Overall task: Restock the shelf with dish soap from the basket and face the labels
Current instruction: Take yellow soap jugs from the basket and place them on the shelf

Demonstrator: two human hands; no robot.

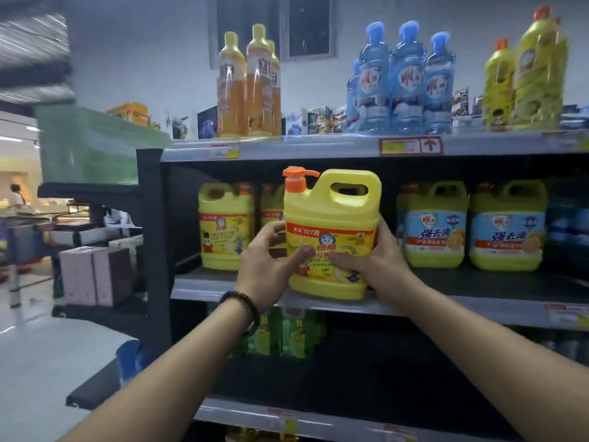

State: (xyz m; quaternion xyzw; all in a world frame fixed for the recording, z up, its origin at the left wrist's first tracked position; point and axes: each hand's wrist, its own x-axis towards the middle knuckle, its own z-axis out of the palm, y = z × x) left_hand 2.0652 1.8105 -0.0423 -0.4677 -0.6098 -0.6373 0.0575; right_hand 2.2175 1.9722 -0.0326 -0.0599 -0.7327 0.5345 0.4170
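A yellow dish soap jug (331, 212) with an orange pump and a built-in handle stands at the front edge of the middle shelf (204, 287), its label facing me. My left hand (267, 263) grips its left side with the thumb across the label. On the jug's right side my right hand (373, 260) holds it, fingers lying over the lower label. Two more matching yellow jugs (226, 224) stand further back to the left. The basket is out of view.
Blue-labelled yellow jugs (435, 224) stand to the right on the same shelf. The top shelf carries orange bottles (248, 81), blue bottles (404, 81) and yellow bottles (529, 74). Green packs (287, 333) sit on the shelf below. An aisle and pink boxes (95, 275) lie left.
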